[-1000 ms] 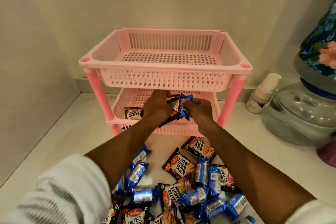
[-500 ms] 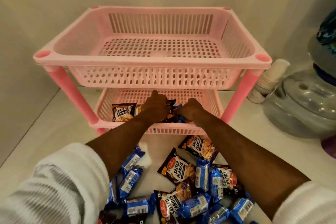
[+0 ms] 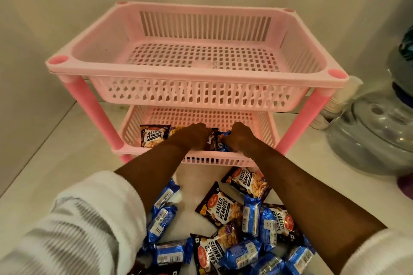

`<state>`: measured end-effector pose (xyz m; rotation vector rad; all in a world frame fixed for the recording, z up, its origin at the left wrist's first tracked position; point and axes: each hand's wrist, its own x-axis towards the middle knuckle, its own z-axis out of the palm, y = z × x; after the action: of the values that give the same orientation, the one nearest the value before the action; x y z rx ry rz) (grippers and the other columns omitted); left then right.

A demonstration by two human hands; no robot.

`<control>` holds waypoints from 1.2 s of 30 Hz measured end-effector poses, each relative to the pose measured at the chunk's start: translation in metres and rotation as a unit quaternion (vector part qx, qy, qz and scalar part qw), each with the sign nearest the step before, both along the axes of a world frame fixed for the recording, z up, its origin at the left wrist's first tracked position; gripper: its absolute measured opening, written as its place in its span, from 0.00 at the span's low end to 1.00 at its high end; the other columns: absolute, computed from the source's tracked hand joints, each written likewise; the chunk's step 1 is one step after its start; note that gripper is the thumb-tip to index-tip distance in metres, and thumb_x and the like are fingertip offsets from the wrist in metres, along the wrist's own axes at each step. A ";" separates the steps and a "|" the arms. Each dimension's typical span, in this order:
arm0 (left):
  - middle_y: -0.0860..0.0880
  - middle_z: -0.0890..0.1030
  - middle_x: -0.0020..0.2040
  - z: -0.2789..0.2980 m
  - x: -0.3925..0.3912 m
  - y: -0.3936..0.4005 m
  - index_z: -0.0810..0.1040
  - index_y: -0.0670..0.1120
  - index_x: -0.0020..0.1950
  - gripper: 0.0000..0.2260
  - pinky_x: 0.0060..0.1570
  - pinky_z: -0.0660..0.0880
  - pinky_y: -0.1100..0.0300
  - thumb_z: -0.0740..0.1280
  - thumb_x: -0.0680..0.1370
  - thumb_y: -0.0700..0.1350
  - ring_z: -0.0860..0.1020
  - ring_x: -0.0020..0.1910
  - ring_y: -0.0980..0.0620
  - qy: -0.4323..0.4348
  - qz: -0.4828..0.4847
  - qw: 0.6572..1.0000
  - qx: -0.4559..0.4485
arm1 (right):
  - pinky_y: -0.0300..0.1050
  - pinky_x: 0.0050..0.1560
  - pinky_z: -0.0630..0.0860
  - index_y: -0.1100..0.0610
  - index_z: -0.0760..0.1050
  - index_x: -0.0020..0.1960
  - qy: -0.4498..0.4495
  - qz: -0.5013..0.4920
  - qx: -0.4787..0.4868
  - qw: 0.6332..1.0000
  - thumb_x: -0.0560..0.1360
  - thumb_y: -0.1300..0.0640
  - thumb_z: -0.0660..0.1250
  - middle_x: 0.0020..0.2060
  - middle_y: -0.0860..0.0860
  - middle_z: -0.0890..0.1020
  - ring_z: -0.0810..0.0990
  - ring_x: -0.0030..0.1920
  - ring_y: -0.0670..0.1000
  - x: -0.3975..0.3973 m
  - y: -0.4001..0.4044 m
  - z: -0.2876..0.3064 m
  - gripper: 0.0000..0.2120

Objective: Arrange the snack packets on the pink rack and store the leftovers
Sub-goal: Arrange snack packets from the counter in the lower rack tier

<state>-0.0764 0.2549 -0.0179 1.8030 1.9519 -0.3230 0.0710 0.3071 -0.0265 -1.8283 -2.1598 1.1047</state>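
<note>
A two-tier pink rack (image 3: 196,83) stands on the white counter against the wall. Its top basket holds nothing. Both hands reach into the lower basket (image 3: 263,127). My left hand (image 3: 192,136) and my right hand (image 3: 240,137) hold a small bunch of packets (image 3: 218,142), dark and blue, low inside the basket. A salted peanuts packet (image 3: 152,137) stands upright at the basket's front left. A loose heap of blue biscuit packets (image 3: 162,222) and dark peanut packets (image 3: 221,206) lies on the counter in front of the rack.
A clear water dispenser base (image 3: 377,131) stands at the right, with a stack of paper cups (image 3: 339,98) behind it. A side wall closes the left. White counter (image 3: 67,152) shows left of the rack.
The hands carried the packets from in front of the rack down into the lower basket. The camera has moved closer and now looks down into the top basket.
</note>
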 end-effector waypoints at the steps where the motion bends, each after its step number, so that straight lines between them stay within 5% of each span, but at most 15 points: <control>1: 0.43 0.62 0.76 0.000 0.001 0.000 0.59 0.49 0.79 0.30 0.72 0.64 0.47 0.66 0.79 0.54 0.64 0.73 0.41 0.022 -0.004 1.000 0.000 | 0.44 0.43 0.70 0.61 0.73 0.63 -0.002 0.002 0.000 1.000 0.74 0.51 0.74 0.58 0.58 0.80 0.79 0.56 0.57 0.000 0.001 0.000 0.23; 5: 0.44 0.60 0.76 0.004 0.004 -0.002 0.64 0.48 0.77 0.31 0.70 0.64 0.45 0.66 0.77 0.58 0.60 0.73 0.41 0.101 -0.025 0.994 0.027 | 0.41 0.37 0.70 0.60 0.74 0.61 -0.018 0.000 0.011 1.000 0.73 0.51 0.75 0.56 0.57 0.81 0.80 0.50 0.55 0.002 0.003 -0.002 0.22; 12: 0.43 0.62 0.73 0.001 -0.004 -0.002 0.69 0.47 0.72 0.31 0.68 0.66 0.45 0.70 0.74 0.61 0.61 0.71 0.41 0.051 -0.010 0.997 0.060 | 0.40 0.34 0.67 0.60 0.74 0.60 -0.032 0.014 0.024 0.999 0.72 0.49 0.76 0.56 0.57 0.81 0.80 0.53 0.56 0.004 0.003 -0.002 0.23; 17: 0.44 0.65 0.71 0.012 -0.006 -0.011 0.67 0.48 0.74 0.31 0.67 0.65 0.48 0.68 0.75 0.61 0.63 0.69 0.42 0.016 0.033 0.993 0.109 | 0.42 0.43 0.70 0.60 0.75 0.62 -0.019 0.031 0.070 0.997 0.74 0.50 0.73 0.59 0.57 0.81 0.80 0.55 0.56 0.010 -0.005 0.009 0.21; 23: 0.46 0.71 0.66 0.037 0.032 -0.067 0.70 0.50 0.71 0.22 0.63 0.69 0.51 0.65 0.78 0.54 0.67 0.66 0.44 -0.040 0.065 0.958 0.277 | 0.50 0.61 0.76 0.56 0.75 0.63 0.122 0.016 0.193 0.973 0.76 0.51 0.71 0.58 0.53 0.81 0.80 0.59 0.53 0.040 -0.054 0.030 0.18; 27: 0.49 0.76 0.57 0.032 0.069 -0.119 0.76 0.49 0.60 0.11 0.57 0.71 0.54 0.65 0.78 0.48 0.71 0.59 0.48 -0.079 0.049 0.914 0.396 | 0.45 0.49 0.79 0.52 0.78 0.53 0.220 0.046 0.324 0.919 0.76 0.55 0.70 0.48 0.46 0.81 0.80 0.49 0.46 0.078 -0.101 0.031 0.06; 32: 0.52 0.76 0.49 -0.015 0.101 -0.164 0.77 0.51 0.52 0.05 0.45 0.70 0.61 0.64 0.78 0.50 0.76 0.50 0.51 -0.143 0.093 0.927 0.333 | 0.42 0.43 0.78 0.47 0.78 0.47 0.134 0.045 0.309 0.940 0.74 0.50 0.69 0.43 0.42 0.82 0.80 0.43 0.43 0.120 -0.142 0.002 0.02; 36: 0.44 0.74 0.59 -0.047 0.110 -0.174 0.75 0.48 0.63 0.18 0.55 0.73 0.51 0.65 0.76 0.54 0.73 0.60 0.42 -0.107 0.208 0.951 0.202 | 0.47 0.47 0.78 0.49 0.79 0.51 -0.023 0.061 0.209 0.976 0.73 0.41 0.69 0.50 0.48 0.81 0.81 0.49 0.52 0.144 -0.151 -0.019 0.14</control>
<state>0.0334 0.0811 -0.0651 1.5053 2.2818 0.4217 0.2149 0.1560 -0.0454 -1.5638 -2.3339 0.5636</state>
